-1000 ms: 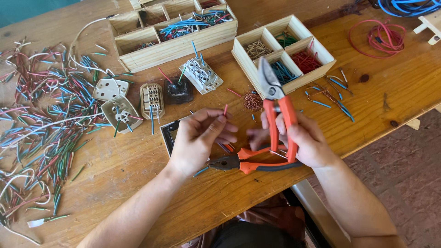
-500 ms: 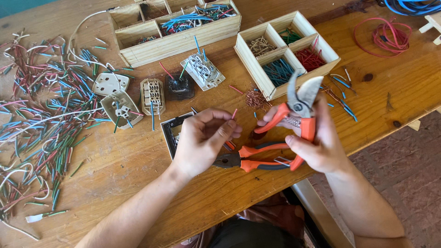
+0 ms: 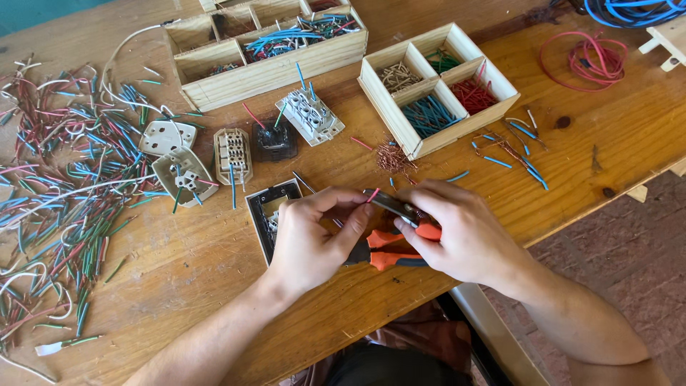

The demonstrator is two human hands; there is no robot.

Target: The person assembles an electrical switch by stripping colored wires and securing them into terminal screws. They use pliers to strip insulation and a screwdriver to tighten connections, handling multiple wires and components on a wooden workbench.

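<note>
My left hand (image 3: 314, 239) pinched a short red wire piece (image 3: 372, 195); my right hand (image 3: 457, 232) gripped orange-handled metal cutters (image 3: 400, 214) closed against it above the wooden table (image 3: 179, 264).

2 wood trays (image 3: 214, 89), 5 socket modules (image 3: 310, 116), 2 hands (image 3: 314, 239)

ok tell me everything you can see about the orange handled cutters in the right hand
The cutters have orange handles with dark trim and grey metal blades. They lie almost level above the wooden table, blades pointing left toward the left hand. The right hand wraps the handles, hiding most of them. The blade tips meet a short red wire piece pinched by the left hand's fingers. Whether the blades are fully closed is hard to tell. A second orange-handled tool lies on the table underneath.
</note>
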